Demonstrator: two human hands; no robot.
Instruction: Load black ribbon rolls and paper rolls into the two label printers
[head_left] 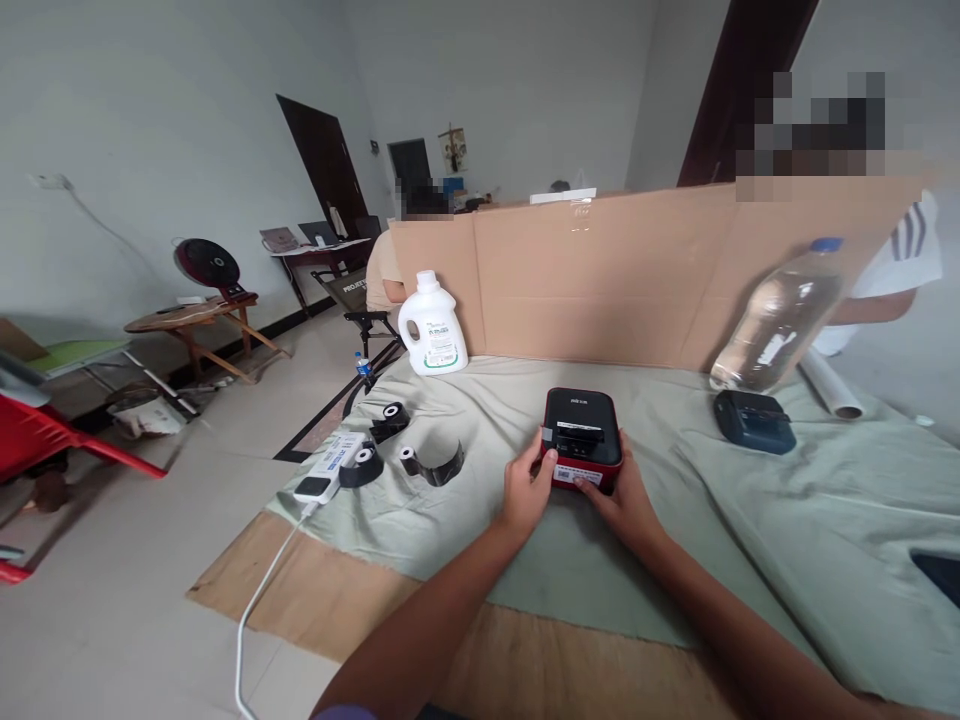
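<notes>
1. Here we go: left hand (525, 488) and right hand (630, 505) grasping the near corners of a black-and-red boxy plastic device (581, 408), mid-table over pale green cloth (499, 420).
2. Left of it, black strip rolls (363, 466).
3. Farther left, a white plastic jug (435, 330) beside brown cardboard (585, 285).

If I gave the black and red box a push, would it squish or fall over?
Probably neither. The box looks stiff, since its edges are crisp and its top isn't sagging. It seems unlikely to tip, being low and wide. Pushed along the cloth, it might drag some of it, because the cloth lies loose and wrinkled.
</notes>
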